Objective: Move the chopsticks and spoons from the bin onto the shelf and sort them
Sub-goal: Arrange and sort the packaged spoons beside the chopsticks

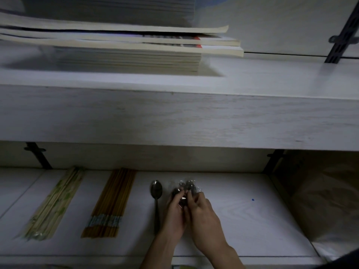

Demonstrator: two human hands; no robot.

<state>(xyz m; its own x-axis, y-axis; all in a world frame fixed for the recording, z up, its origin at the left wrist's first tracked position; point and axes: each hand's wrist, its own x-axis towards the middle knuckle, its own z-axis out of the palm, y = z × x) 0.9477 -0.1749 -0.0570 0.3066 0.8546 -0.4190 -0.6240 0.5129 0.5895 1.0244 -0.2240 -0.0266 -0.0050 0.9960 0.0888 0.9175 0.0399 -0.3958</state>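
A broad upper shelf (194, 117) of pale, grained wood-look board fills the middle of the frame, with a blurred stack of books (124, 45) on it at upper left. Below, the smooth white lower shelf (252, 220) carries everything else. At lower left lies a flat bundle of pale bamboo chopsticks (53, 204); just right of it, a bundle of darker orange-brown chopsticks (110, 204) with a patterned band near the close end. Bottom centre, the left hand (174, 212) and right hand (204, 216) meet – fingers curled, pinching a crinkly clear packet of metal spoons (186, 188). Beside them lies one loose spoon (156, 193), its oval bowl pointing away.
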